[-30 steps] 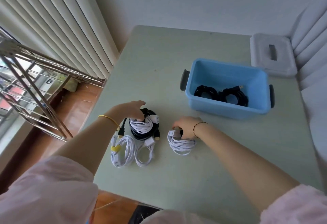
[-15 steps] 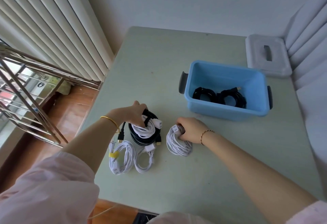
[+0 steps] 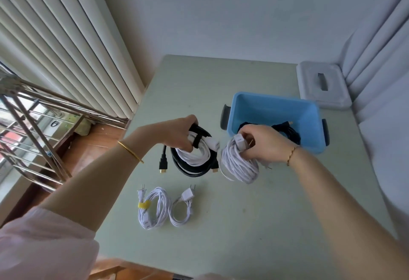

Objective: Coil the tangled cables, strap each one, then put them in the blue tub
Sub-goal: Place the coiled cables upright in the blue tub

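My left hand (image 3: pixel 177 132) grips a black coil (image 3: pixel 190 169) together with a white coil (image 3: pixel 195 154) bound by a black strap, both lifted above the table. My right hand (image 3: pixel 263 145) grips another white coil (image 3: pixel 239 167) by its top, raised just in front of the blue tub (image 3: pixel 274 111). Black coiled cables (image 3: pixel 290 131) lie inside the tub, partly hidden by my right hand. On the table nearer to me lie a white coil with a yellow strap (image 3: pixel 152 208) and a second white coil (image 3: pixel 182 211) beside it.
The tub's white lid (image 3: pixel 321 85) rests at the table's far right corner. A metal rack (image 3: pixel 33 125) stands left of the pale green table (image 3: pixel 243 224). White blinds hang at left and white cushions line the right edge.
Both hands have lifted their coils off the table and carried them up toward the tub. The two white coils near me stayed where they were.
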